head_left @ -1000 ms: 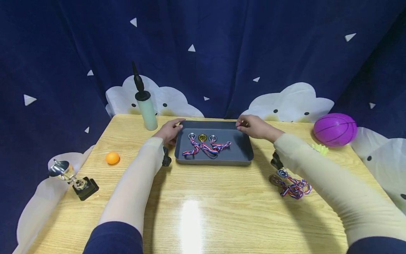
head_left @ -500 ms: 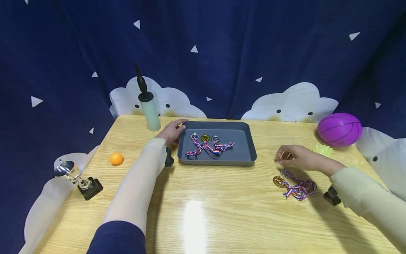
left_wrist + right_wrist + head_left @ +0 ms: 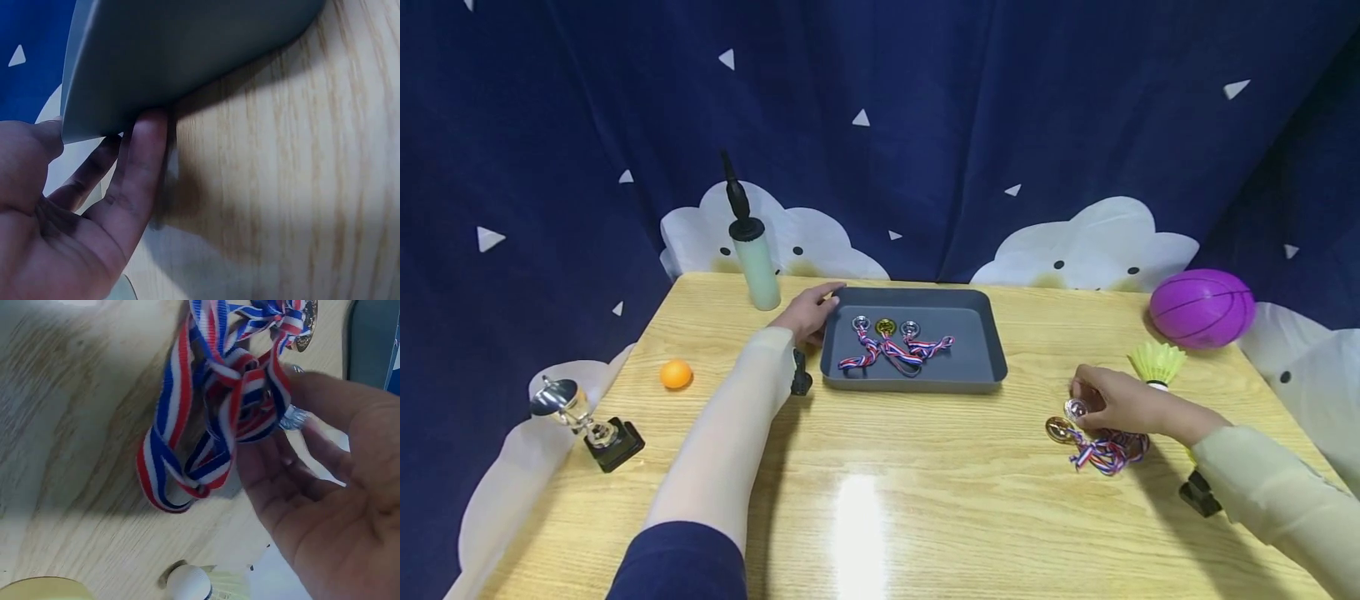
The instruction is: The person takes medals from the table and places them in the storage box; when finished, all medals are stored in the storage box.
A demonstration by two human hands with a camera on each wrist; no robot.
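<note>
My left hand (image 3: 808, 313) holds the left back corner of a dark grey tray (image 3: 917, 386). In the left wrist view its thumb is at the rim and its fingers lie against the outer wall. Three medals with striped ribbons lie in the tray: a gold one (image 3: 886, 327) between two silver ones. To the right, my right hand (image 3: 1120, 404) pinches another silver medal (image 3: 1074, 409) between thumb and fingers. Beside it lies a bronze-toned medal (image 3: 1060, 429). Their red, white and blue ribbons (image 3: 169, 419) bunch together below the hand in the right wrist view.
A yellow shuttlecock (image 3: 1156, 364) and a purple ball (image 3: 1202, 308) are at the back right. On the left stand a trophy cup (image 3: 602, 433), an orange ball (image 3: 676, 374) and a pale green hand pump (image 3: 756, 271). A blue curtain (image 3: 925, 125) hangs behind the table.
My right hand has left the tray's right back corner, moved right and down to the loose medals, and taken hold of the silver one. My left hand has stayed at the tray.
</note>
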